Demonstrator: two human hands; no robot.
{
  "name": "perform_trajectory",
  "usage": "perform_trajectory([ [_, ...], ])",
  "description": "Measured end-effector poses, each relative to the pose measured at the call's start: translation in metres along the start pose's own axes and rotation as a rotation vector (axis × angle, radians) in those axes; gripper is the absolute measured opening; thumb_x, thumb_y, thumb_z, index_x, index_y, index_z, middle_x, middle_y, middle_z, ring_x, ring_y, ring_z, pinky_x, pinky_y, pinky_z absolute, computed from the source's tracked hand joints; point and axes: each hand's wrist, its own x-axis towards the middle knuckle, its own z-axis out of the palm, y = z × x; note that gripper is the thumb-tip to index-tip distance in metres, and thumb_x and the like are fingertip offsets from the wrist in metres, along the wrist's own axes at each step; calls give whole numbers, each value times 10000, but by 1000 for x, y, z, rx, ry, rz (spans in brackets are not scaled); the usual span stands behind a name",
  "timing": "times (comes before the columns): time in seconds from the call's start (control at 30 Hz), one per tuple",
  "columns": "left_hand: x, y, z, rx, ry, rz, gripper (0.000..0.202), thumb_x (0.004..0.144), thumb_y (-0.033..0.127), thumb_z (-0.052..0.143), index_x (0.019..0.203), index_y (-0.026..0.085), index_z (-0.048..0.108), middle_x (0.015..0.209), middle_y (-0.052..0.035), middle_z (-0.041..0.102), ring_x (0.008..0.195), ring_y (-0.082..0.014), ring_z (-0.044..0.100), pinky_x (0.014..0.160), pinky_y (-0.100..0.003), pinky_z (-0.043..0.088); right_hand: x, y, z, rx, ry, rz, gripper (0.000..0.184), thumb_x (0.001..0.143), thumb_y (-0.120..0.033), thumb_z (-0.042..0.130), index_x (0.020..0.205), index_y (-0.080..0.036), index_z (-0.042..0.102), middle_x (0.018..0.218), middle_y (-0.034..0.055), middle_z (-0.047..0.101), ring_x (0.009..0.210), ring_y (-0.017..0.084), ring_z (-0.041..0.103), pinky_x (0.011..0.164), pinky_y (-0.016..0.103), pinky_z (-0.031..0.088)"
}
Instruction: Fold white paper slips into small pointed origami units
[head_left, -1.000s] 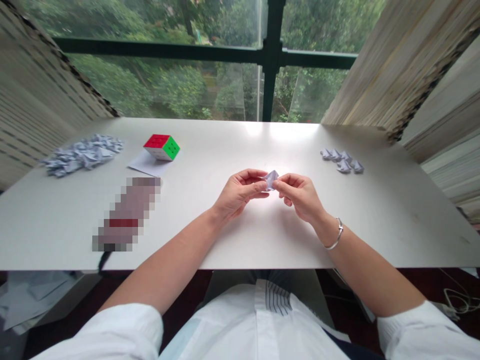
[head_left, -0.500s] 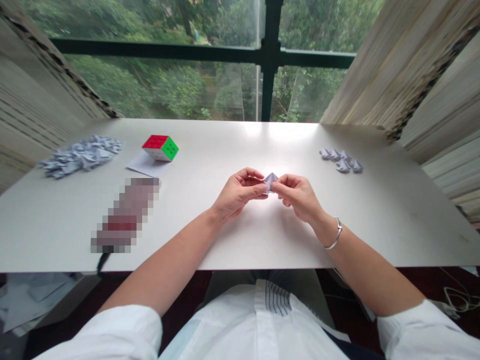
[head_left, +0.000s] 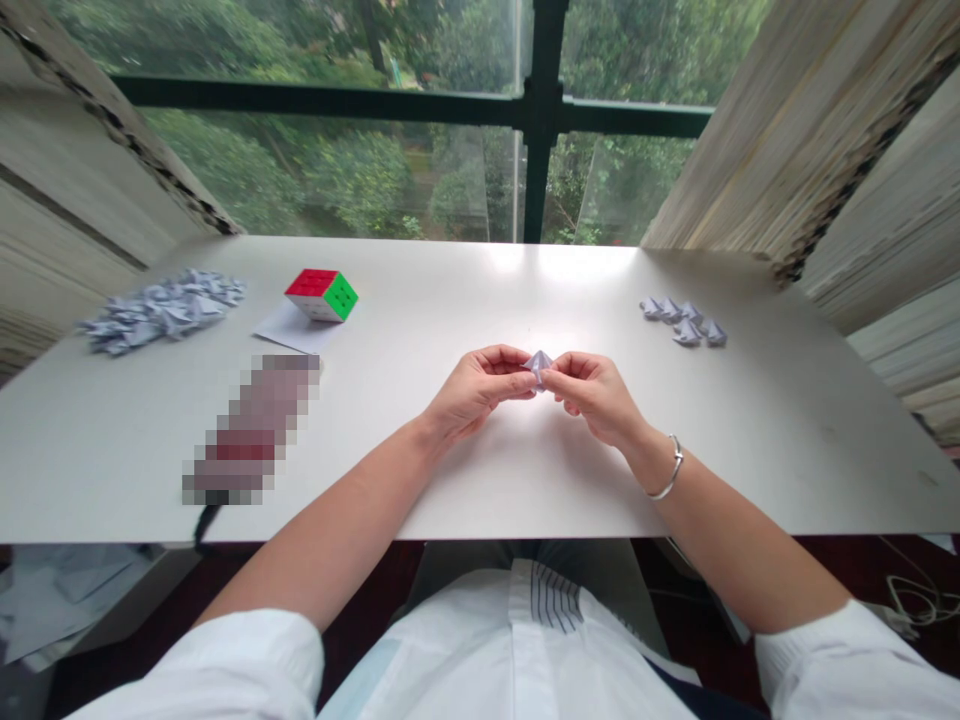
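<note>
Head view, one person seated at a white bench, both forearms bare and reaching forward from white sleeves.

- Left hand: wrist low over the bench, palm turned inward to the right, fingers curled, thumb and fingertips pinching the left side of the folded paper piece.
- Right hand: mirrors the left, palm turned inward, thumb and forefinger pinching the right side of the same piece, the other fingers curled beneath. A silver bracelet sits on this wrist.
- Folded paper piece: small, pale lilac, pointed at the top, held between the two hands just above the bench, at mid-width and nearer the person than the far edge.
- Rubik's cube: far left of the hands, red face up, green face toward the right, resting on a white paper sheet.
- Pile of folded papers: far left, loose heap, same pale colour.
- Row of finished folds: far right, several small pointed pieces lying close together.
- Pixelated object: near left, detail not readable.
- Window: beyond the far edge, dark frame, green trees outside.
</note>
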Motion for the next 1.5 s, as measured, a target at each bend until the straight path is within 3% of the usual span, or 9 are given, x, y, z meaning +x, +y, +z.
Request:
perform_trajectory([
  [0.2,-1,4,4,11,39,-53,276,606,264,895,779,123,734,767,-37,718,695,-133,666,741,-305,554,0,-1,1,-19,14,-11,376,633,-450,835,644,-165,590,545,-43,532,470,50,400,438,209,288],
  [0.57,1,1,-2,68,15,-30,248,628,262,883,785,133,741,750,-34,726,666,-136,675,722,-304,550,1,1,0,-52,-1,-16,391,650,-474,824,634,-164,587,552,-40,539,487,52,403,448,210,300],
  [0.83,-1,4,2,60,80,-13,260,616,272,882,781,134,736,778,-40,730,697,-142,670,724,-307,553,2,1,-8,-2,-53,20,393,707,-540,768,712,-158,674,598,-4,576,526,82,483,406,191,332],
  [1.13,-4,8,1,53,-20,-46,244,632,272,874,804,141,762,790,-47,735,721,-150,681,724,-294,564,3,0,-9,78,-117,43,362,685,-493,811,677,-156,680,582,-16,567,491,59,438,393,177,325],
  [1.5,-3,7,-2,103,-19,-49,220,636,261,871,776,134,759,753,-51,733,703,-154,688,734,-299,558,1,0,-7,51,-106,43,356,678,-489,814,684,-156,688,558,-25,560,466,52,424,392,178,315],
])
